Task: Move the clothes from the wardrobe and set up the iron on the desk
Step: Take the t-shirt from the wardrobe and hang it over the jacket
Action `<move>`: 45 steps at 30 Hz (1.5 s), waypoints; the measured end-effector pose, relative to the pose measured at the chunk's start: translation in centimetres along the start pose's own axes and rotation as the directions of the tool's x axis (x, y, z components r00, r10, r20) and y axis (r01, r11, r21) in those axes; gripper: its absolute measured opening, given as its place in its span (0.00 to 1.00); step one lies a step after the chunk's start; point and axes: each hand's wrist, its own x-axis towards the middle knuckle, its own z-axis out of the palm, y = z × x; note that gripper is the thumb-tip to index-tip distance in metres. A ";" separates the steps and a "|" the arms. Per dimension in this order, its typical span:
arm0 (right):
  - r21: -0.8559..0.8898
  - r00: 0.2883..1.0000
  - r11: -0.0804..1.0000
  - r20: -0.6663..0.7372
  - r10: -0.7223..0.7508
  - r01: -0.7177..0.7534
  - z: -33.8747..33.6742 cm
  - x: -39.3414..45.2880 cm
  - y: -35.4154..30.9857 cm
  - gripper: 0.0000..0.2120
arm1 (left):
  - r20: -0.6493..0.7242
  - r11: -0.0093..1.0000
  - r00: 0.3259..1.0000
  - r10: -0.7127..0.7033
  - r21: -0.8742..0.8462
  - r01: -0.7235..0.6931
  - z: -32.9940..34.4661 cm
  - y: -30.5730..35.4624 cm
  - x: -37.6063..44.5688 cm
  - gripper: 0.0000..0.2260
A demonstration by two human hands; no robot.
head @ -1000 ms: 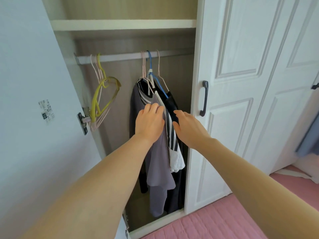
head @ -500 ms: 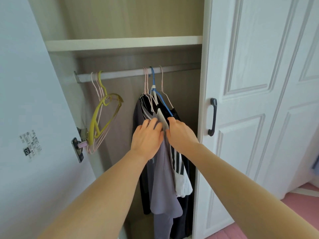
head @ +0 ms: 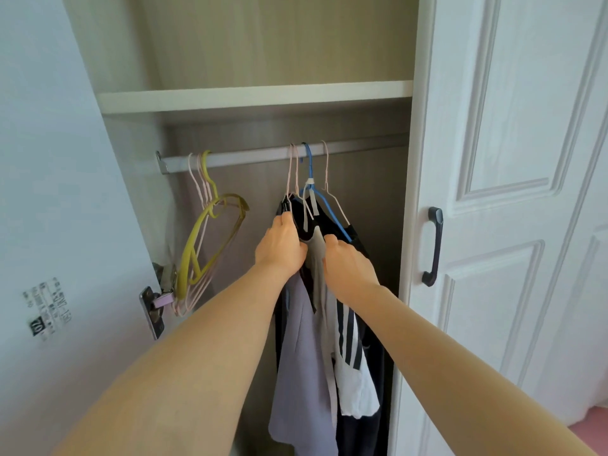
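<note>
Several clothes (head: pixel 304 350) hang bunched on pink and blue hangers (head: pixel 311 179) from the wardrobe rail (head: pixel 250 158): a lilac-grey garment, a white top with black stripes (head: pixel 352 357) and dark pieces. My left hand (head: pixel 283 246) grips the shoulders of the left garments just below the hanger hooks. My right hand (head: pixel 345 264) holds the clothes on the right side, fingers curled into the fabric beside the blue hanger arm. The two hands squeeze the bundle between them. No iron or desk is in view.
Empty yellow and pink hangers (head: pixel 210 238) dangle at the rail's left end. A shelf (head: pixel 253 95) runs above the rail. The open door (head: pixel 49 225) is at the left, the closed door with a dark handle (head: pixel 433 246) at the right.
Both hands have risen along the clothes toward the hangers and closed in on the bundle. The view has tilted upward and moved nearer the wardrobe.
</note>
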 end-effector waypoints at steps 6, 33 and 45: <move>0.410 0.984 0.895 0.040 0.176 -0.177 -0.1 2.1 -2.1 0.16 | 0.035 0.941 0.967 -0.254 -0.222 0.255 -0.5 0.0 3.3 0.13; 0.592 0.931 0.747 0.017 0.364 -0.302 -4.1 0.1 -6.4 0.08 | 0.081 0.371 0.850 -0.521 -0.875 0.310 -2.9 1.5 0.7 0.11; 0.575 0.943 0.757 0.086 0.322 -0.312 -6.5 -8.9 -5.7 0.14 | 0.277 -0.053 0.776 -0.566 -0.952 0.301 -3.7 3.6 -8.4 0.07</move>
